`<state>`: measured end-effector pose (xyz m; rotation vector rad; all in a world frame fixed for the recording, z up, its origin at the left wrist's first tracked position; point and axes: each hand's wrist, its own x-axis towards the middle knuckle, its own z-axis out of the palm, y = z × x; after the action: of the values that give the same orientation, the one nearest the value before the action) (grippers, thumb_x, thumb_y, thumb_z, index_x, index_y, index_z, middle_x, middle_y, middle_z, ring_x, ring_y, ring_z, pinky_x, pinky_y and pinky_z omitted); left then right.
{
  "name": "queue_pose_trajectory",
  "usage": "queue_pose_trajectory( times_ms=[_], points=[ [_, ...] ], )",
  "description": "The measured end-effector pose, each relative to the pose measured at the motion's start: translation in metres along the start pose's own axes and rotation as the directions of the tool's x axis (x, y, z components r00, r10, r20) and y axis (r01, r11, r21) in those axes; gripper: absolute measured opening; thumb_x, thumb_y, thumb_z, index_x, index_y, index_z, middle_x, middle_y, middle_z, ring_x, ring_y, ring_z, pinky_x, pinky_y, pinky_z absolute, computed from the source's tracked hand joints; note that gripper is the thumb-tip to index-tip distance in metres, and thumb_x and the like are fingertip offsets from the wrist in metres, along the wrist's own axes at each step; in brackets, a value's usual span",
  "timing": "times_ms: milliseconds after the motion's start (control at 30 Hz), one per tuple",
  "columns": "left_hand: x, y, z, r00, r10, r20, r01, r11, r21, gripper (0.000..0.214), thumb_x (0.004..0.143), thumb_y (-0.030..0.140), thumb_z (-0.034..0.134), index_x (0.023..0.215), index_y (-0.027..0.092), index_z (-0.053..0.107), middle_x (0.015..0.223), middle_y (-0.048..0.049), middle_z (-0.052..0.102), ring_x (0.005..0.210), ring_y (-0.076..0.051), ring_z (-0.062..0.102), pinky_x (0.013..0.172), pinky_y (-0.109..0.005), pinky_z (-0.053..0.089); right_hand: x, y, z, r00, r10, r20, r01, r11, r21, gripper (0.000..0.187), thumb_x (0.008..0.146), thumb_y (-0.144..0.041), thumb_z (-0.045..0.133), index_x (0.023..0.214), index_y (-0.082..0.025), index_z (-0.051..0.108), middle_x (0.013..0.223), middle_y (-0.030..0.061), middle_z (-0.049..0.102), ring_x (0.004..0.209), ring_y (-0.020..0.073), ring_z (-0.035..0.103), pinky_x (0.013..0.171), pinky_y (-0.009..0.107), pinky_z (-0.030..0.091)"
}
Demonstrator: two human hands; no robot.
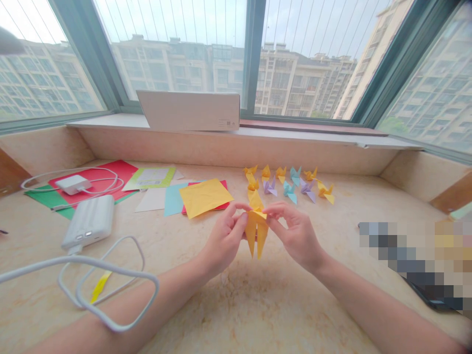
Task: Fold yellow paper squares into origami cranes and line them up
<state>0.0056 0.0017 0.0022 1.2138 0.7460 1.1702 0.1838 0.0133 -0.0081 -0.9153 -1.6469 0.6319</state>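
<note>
A partly folded yellow origami paper (257, 228) is held above the stone counter, its two narrow points hanging down towards me and a wider flap at the top. My left hand (229, 236) pinches its left side between thumb and fingers. On the other side, the fingertips of my right hand (293, 233) pinch its right edge. Just beyond stand several small finished paper cranes (270, 187) in yellow, light blue and lilac, set in rough rows.
Left of my hands lie yellow paper sheets (204, 197) over red and blue ones. A white power bank (89, 222), a charger (73, 184) and looped white cable (121, 327) are further left. A pixelated dark object (424, 290) lies right. A white box (191, 110) stands on the sill.
</note>
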Motion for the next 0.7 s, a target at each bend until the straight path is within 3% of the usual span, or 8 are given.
queue_pose_trajectory(
  times_ms=[167, 333, 533, 700],
  points=[
    [0.0001, -0.0001, 0.0, 1.0, 0.003, 0.018, -0.004, 1.0, 0.02, 0.029, 0.09, 0.045, 0.064, 0.101, 0.02, 0.054, 0.08, -0.0026, 0.073, 0.069, -0.018, 0.071, 0.062, -0.027, 0.053, -0.0007, 0.0031, 0.0013, 0.994, 0.105, -0.03, -0.104, 0.994, 0.026, 0.016, 0.089, -0.03, 0.066, 0.102, -0.022, 0.071, 0.096, 0.0062, 0.074, 0.082, 0.0201, 0.065, 0.08, 0.04, 0.053],
    [-0.0002, 0.0013, 0.001, 1.0, 0.009, 0.018, -0.01, 1.0, 0.023, 0.029, 0.09, 0.046, 0.065, 0.098, 0.019, 0.057, 0.079, -0.0023, 0.074, 0.067, -0.017, 0.071, 0.062, -0.026, 0.053, -0.0006, 0.0051, 0.0013, 0.991, 0.125, -0.045, -0.123, 0.991, 0.052, 0.017, 0.089, -0.033, 0.068, 0.1, -0.021, 0.071, 0.095, 0.0073, 0.074, 0.082, 0.0207, 0.066, 0.078, 0.039, 0.055],
    [0.0013, 0.001, 0.0008, 1.0, 0.004, -0.012, -0.004, 1.0, 0.017, 0.028, 0.09, 0.045, 0.064, 0.101, 0.02, 0.057, 0.078, -0.0019, 0.072, 0.07, -0.017, 0.07, 0.064, -0.027, 0.052, -0.0004, 0.0025, 0.0003, 0.999, -0.009, -0.041, 0.011, 0.999, 0.044, 0.007, 0.089, -0.029, 0.068, 0.092, -0.024, 0.073, 0.091, 0.005, 0.071, 0.084, 0.0198, 0.065, 0.077, 0.037, 0.055],
    [0.0014, 0.0005, -0.0004, 0.999, 0.025, -0.02, -0.025, 0.999, 0.037, 0.026, 0.092, 0.043, 0.062, 0.103, 0.019, 0.057, 0.064, 0.0035, 0.064, 0.059, -0.012, 0.062, 0.061, -0.024, 0.05, -0.0014, -0.0014, 0.0001, 0.997, -0.075, -0.001, 0.075, 0.996, 0.042, 0.011, 0.089, -0.021, 0.067, 0.089, -0.027, 0.076, 0.094, 0.0044, 0.069, 0.088, 0.0193, 0.064, 0.078, 0.035, 0.054]
  ],
)
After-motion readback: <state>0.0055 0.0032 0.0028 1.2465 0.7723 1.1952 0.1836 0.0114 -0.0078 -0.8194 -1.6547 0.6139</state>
